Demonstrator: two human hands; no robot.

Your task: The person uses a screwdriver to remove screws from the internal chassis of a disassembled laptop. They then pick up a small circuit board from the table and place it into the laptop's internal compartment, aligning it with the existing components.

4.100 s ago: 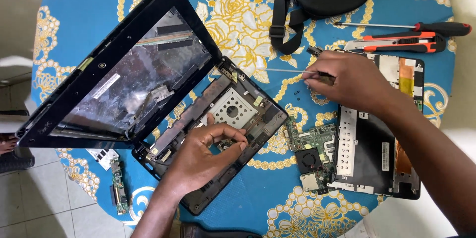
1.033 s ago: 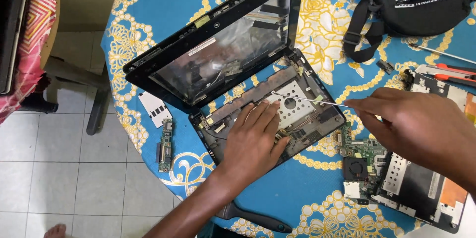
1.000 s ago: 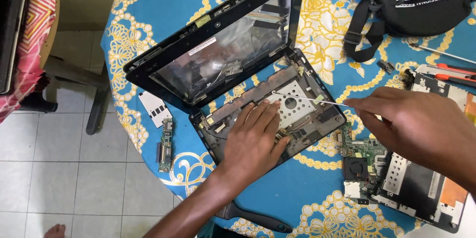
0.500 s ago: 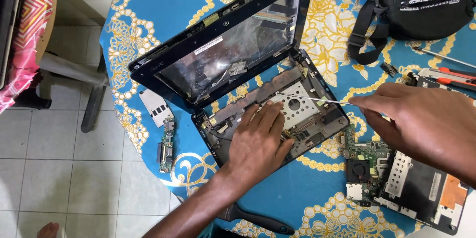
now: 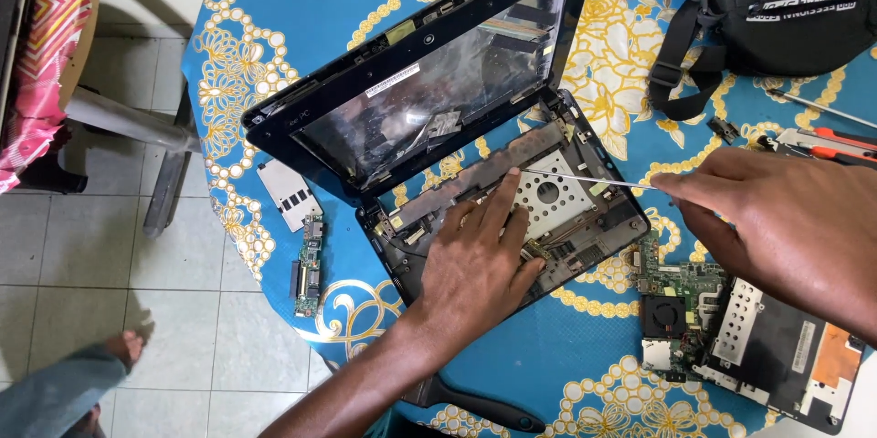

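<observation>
Gutted laptop base (image 5: 548, 210) sits mid-bench, lid open. Left hand (image 5: 475, 255) is flat and relaxed on it, pinning it down; right hand (image 5: 786, 228) pinches a thin screwdriver (image 5: 585, 179), tip at the metal plate. Looks like screw-chasing (next move needs a steady tip). Loose circuit board (image 5: 676, 287), black bag (image 5: 776, 0) and small board (image 5: 309, 264) crowd around.

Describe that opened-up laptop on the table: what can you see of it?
The laptop is small, black and stripped: its keyboard is off, baring a metal plate with holes, brackets and cables in the base. The screen, glossy and dark, is hinged open and tilted back. It lies slantwise on the blue flowered tablecloth. The left hand presses flat on the base; the right hand reaches a thin metal tool into it.
</observation>
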